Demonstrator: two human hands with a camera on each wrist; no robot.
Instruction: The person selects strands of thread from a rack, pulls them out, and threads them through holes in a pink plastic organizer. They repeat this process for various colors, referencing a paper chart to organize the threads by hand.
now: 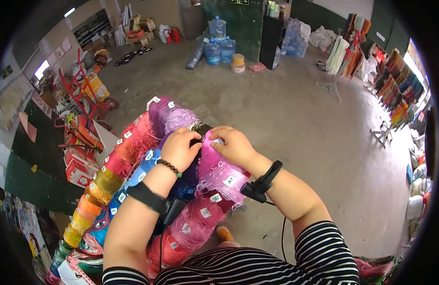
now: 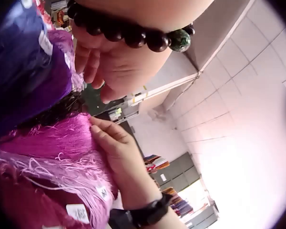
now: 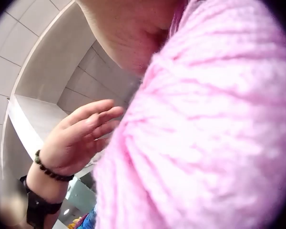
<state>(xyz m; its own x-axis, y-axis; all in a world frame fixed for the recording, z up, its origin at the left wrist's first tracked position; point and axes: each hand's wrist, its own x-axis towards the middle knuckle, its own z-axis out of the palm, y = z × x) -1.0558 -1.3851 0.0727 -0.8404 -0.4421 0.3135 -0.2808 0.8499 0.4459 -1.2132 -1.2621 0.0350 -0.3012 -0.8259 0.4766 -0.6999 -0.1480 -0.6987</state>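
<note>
Skeins of coloured yarn hang in long rows in front of me, many with small white labels. My right hand [image 1: 234,146] pinches the edge of a magenta yarn skein [image 2: 69,136] between thumb and forefinger near the row's far end. Just left of it, my left hand [image 1: 179,149] is at a dark brown-black skein [image 1: 201,128]; in the right wrist view its fingers are loosely extended. A light pink skein [image 3: 209,119] fills much of the right wrist view. Blue skeins [image 1: 150,164] lie under my left forearm, and a purple skein [image 1: 169,114] hangs beyond.
A row of red to yellow skeins [image 1: 119,154] runs along the left. Beyond it stands a red hand truck [image 1: 81,90]. Water jugs [image 1: 213,51] are at the back, and racks of hanging yarn [image 1: 395,80] stand at the right. Bare concrete floor [image 1: 295,109] lies between.
</note>
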